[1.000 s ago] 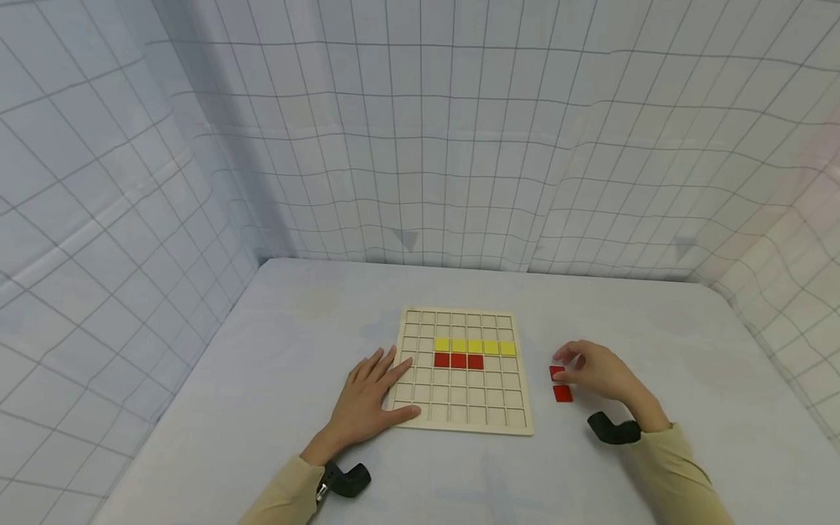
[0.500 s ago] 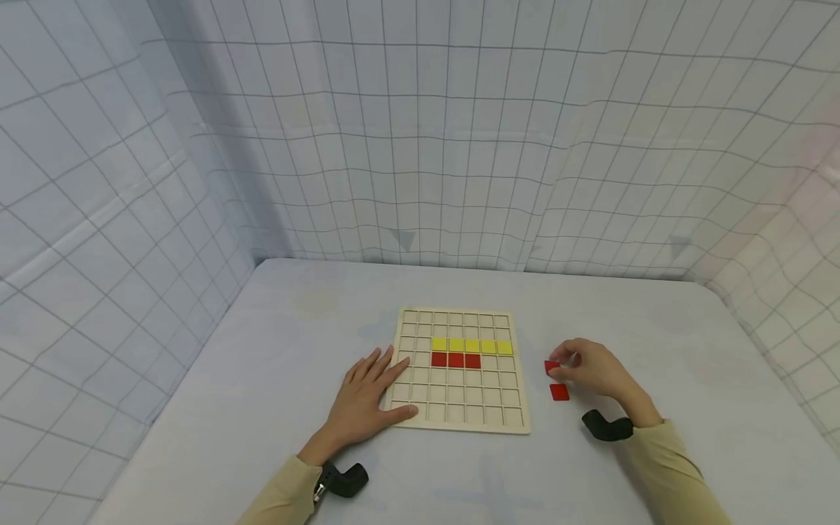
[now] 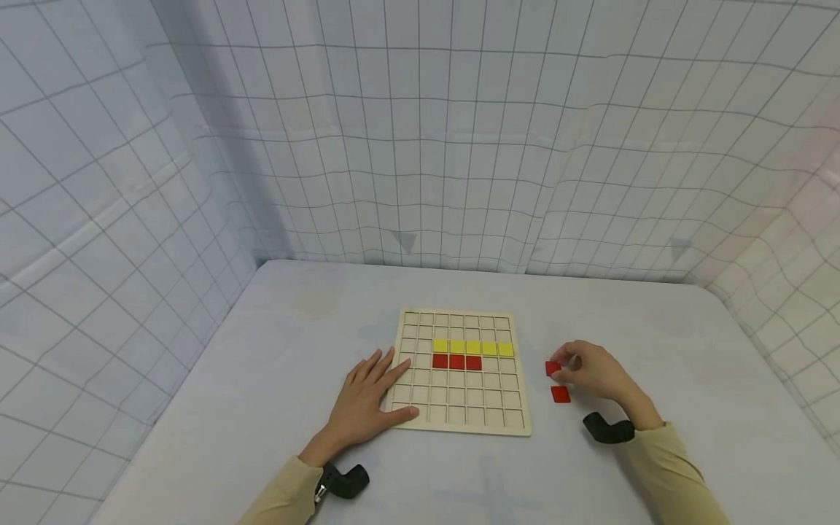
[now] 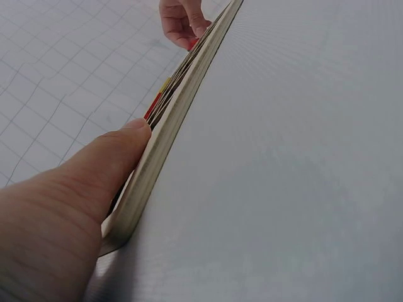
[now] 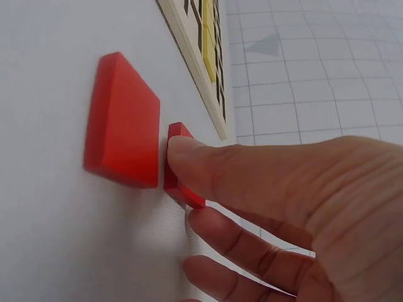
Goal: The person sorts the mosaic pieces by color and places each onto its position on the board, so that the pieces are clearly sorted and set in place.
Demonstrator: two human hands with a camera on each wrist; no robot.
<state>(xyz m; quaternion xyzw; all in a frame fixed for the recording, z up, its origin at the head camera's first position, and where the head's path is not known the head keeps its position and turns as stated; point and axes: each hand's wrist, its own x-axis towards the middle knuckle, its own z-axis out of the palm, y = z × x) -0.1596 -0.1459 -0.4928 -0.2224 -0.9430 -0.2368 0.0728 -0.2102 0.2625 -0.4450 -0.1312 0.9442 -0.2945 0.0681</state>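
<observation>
A cream grid board [image 3: 459, 423] lies on the table, with a row of yellow square tiles [image 3: 473, 347] and, just below it, three red tiles [image 3: 456, 362] in its cells. My left hand [image 3: 362, 408] rests spread over the board's left edge; its thumb [image 4: 119, 151] lies on the near rim in the left wrist view. To the right of the board, my right hand [image 3: 593, 372] pinches a loose red square tile [image 3: 553, 368] between thumb and index finger. A second loose red tile [image 5: 123, 123] lies flat on the table beside it, untouched.
The table [image 3: 315, 306] is covered in pale cloth. White gridded curtains [image 3: 459, 146] hang behind it and at both sides. Each wrist wears a black camera mount [image 3: 610, 429].
The right fingers have closed on the upper loose red tile and shifted it slightly away from the lower one. My left hand stays in place on the board.
</observation>
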